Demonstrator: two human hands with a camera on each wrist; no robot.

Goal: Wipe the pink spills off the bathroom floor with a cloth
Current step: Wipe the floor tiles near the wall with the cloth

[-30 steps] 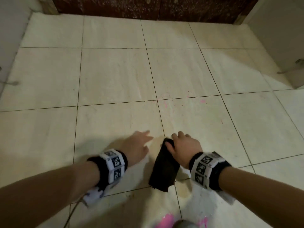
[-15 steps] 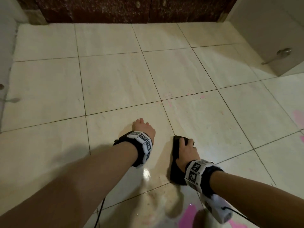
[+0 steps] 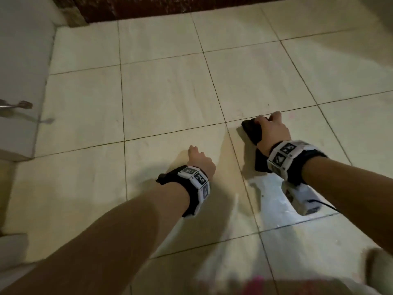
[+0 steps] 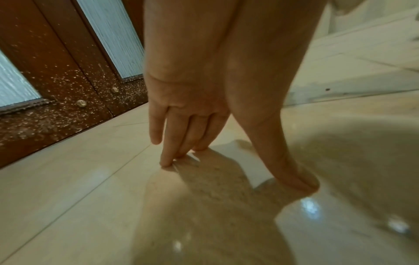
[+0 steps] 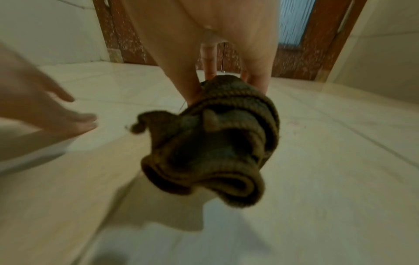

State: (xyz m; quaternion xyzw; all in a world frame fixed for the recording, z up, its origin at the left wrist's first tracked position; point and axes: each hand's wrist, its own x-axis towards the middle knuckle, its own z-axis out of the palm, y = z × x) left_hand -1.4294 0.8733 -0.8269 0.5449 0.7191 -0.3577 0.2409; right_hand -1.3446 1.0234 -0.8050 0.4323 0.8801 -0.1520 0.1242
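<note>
A dark cloth lies bunched on the pale tiled floor, at a grout line to the right of centre. My right hand presses down on it, with the fingers curled over its far edge. In the right wrist view the cloth hangs crumpled under my right hand, whose fingers pinch its top. My left hand is propped on the tile to the left and nearer me. Its fingers are straight with the tips on the floor, holding nothing. A blurred pink spill shows at the bottom edge.
A brown door closes the far end of the floor. A white wall with a metal fitting stands on the left. A wet shiny patch lies behind the right wrist. A pale blurred shape sits at the bottom right.
My right hand has pushed the cloth forward, away from me, up to the far grout line. The left hand stays propped on the floor. My view has swung to the left.
</note>
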